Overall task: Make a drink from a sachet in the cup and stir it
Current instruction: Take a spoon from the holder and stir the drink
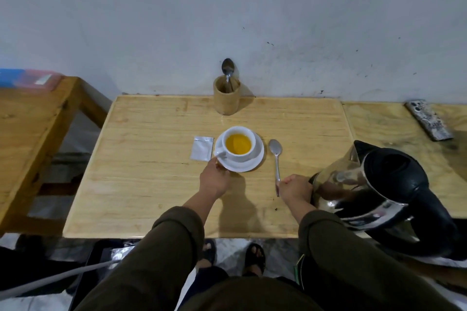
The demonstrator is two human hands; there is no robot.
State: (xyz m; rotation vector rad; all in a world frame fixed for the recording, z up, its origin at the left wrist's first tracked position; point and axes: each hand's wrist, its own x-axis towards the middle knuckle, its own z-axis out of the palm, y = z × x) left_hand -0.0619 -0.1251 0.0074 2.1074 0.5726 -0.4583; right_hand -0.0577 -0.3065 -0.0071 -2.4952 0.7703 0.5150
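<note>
**Drink's poured, spoon's next**

Going left to right across the wooden table (151,184): first there's the sachet (202,148), lying flat just beside the saucer, looking empty and floppy, so it'd slide around if you poked it. Next is the white cup (238,145) sitting on its saucer (255,160), already full of yellow-orange liquid, handle pointing toward the person. The left hand (214,179) is at the near rim of the saucer, fingers curled at the edge by the handle; I'd say it's steadying it, though I can't tell how firmly it's pinching. That cup is ceramic and nearly full (probably hot too), so it'll slosh if nudged. Better to brace the saucer than grab the cup.

Right of that lies the spoon (276,161), bowl pointing away, flat on the table. The right hand (295,188) is loosely closed right at the tail end of the handle, touching it or about to, can't tell which. Thin metal, light, stiff, a bit slippery, so pinch it near the end of the handle.

Far right is the steel kettle (374,189), sitting just beside that hand. Behind the cup there's a wooden holder (226,98) with another spoon.
</note>
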